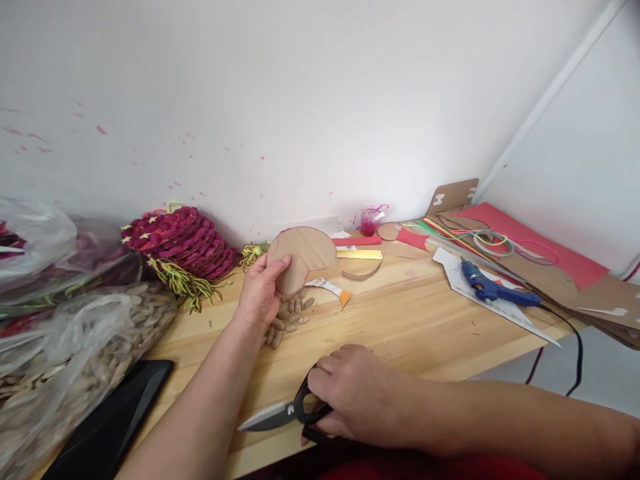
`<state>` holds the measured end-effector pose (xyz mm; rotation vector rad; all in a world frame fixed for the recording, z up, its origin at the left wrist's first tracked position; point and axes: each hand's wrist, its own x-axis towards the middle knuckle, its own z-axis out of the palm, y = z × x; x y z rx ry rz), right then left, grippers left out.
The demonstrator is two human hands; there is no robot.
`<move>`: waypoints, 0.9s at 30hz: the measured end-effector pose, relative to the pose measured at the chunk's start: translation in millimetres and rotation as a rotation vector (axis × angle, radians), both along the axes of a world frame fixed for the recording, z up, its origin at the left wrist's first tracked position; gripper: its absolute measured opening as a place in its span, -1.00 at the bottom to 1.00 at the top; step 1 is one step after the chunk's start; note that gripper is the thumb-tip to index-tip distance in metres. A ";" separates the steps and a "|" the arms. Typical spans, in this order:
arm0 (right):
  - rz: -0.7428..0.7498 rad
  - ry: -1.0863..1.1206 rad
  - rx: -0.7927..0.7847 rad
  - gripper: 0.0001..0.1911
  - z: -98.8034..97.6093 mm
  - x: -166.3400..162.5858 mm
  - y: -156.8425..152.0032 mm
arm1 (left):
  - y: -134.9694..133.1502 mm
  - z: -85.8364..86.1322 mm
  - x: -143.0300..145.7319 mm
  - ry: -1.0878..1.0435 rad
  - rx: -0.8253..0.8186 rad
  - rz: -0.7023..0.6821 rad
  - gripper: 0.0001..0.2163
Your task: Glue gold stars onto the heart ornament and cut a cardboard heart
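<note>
Pinched between the thumb and fingers of my left hand (263,290) is a rounded cardboard cutout (305,253) with a pinkish edge and a notch at its lower right. It is held up above the table. Near the front edge, my right hand (353,393) grips the black handles of a pair of scissors (273,417). The blades look closed and point left. Several peanuts (287,320) lie on the wood behind and below the cutout. Beside them is a white and orange paper scrap (330,290).
On the left are magenta peanut-covered pieces (187,243) with yellow-green strings, a plastic bag of peanuts (90,347) and a black tablet-like slab (113,420). A blue glue gun (495,287) lies right on white paper, its cord trailing off the table. A pink-stained cup (370,221) stands by the wall.
</note>
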<state>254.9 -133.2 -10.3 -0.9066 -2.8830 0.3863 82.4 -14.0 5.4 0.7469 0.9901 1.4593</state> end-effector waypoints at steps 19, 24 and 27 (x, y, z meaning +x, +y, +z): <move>-0.199 0.109 0.037 -0.71 6.0 29.9 35.3 | 4.8 2.0 -6.8 -0.037 0.031 0.062 -0.62; 0.056 0.060 0.059 -0.66 -1.5 -9.1 23.0 | 4.8 1.1 -8.5 -0.025 0.036 0.050 -0.63; 0.026 0.040 0.005 -0.76 -3.3 -13.9 26.1 | 4.8 0.1 -9.2 -0.026 0.036 0.048 -0.64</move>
